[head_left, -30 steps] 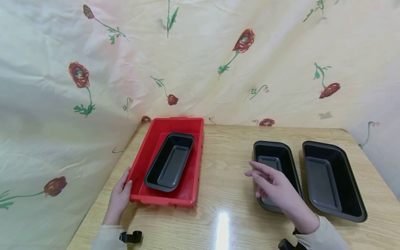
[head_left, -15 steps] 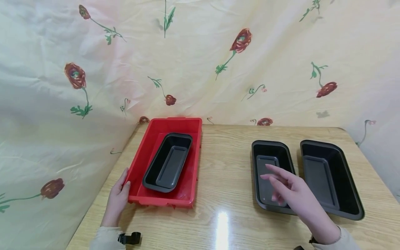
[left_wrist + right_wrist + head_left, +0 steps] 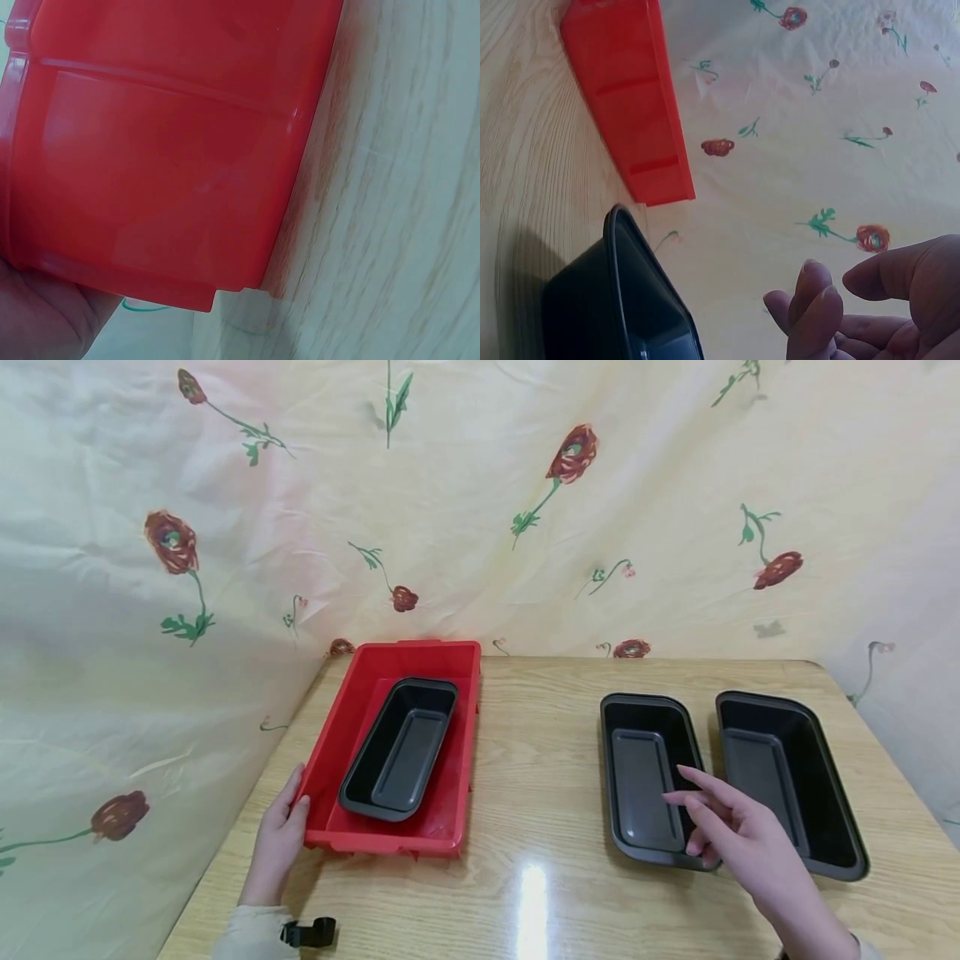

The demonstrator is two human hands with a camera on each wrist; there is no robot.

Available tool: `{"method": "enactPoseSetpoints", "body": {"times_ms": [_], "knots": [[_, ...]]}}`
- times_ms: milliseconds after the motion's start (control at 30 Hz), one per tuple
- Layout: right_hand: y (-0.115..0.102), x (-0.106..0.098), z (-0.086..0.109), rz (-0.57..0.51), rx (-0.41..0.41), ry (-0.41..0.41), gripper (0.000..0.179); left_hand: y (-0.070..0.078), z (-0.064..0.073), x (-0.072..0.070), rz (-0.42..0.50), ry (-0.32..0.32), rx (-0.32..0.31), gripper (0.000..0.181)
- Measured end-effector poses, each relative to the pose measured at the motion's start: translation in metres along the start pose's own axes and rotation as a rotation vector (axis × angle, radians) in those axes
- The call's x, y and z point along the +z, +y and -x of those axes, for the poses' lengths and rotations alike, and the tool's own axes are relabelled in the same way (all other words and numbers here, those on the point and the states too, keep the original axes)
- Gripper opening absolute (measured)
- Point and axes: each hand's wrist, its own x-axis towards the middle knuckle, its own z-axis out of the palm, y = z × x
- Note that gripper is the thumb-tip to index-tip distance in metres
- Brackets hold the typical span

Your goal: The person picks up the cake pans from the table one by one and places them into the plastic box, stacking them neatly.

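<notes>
Backed by poppy-printed fabric [image 3: 450, 518], on a wood-grain table [image 3: 540, 760]: see a small black loaf pan [image 3: 401, 760] lying askew inside a red plastic tray [image 3: 452, 810]. Steady that tray with the left hand [image 3: 281, 835], thumb and fingers clasping its near-left rim. Farther right, note a middle loaf pan [image 3: 637, 789] beside a right-hand loaf pan [image 3: 810, 768]. Above them, right hand [image 3: 742, 843] with nothing held, fingers loosely bent, thumb slightly apart. For good handling, probably pinch one rim, lift level, avoid nudging the neighbour.
</notes>
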Motion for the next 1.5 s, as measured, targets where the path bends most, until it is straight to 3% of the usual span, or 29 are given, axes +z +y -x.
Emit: {"method": "enactPoseSetpoints", "body": {"times_ms": [300, 633, 900, 1167, 1333, 1500], "knots": [[0.016, -0.013, 0.006, 0.089, 0.023, 0.120, 0.050, 0.001, -0.001, 0.000, 0.012, 0.000, -0.014, 0.056], [0.028, -0.022, 0.016, 0.293, 0.156, 0.193, 0.050, 0.002, 0.002, -0.001, 0.018, -0.001, -0.044, 0.058], [0.043, -0.019, 0.018, 0.552, 0.085, 0.256, 0.048, 0.000, 0.000, 0.000, 0.001, 0.007, -0.013, 0.056], [0.053, -0.015, 0.017, 0.658, 0.093, 0.181, 0.055, -0.001, 0.000, 0.001, 0.003, 0.010, -0.017, 0.056], [0.053, -0.015, 0.015, 0.632, 0.136, 0.063, 0.063, 0.000, 0.001, 0.000, 0.007, 0.014, -0.016, 0.056], [0.053, -0.014, 0.012, 0.594, 0.176, 0.006, 0.067, 0.000, 0.001, 0.000, 0.000, 0.009, -0.004, 0.055]]}}
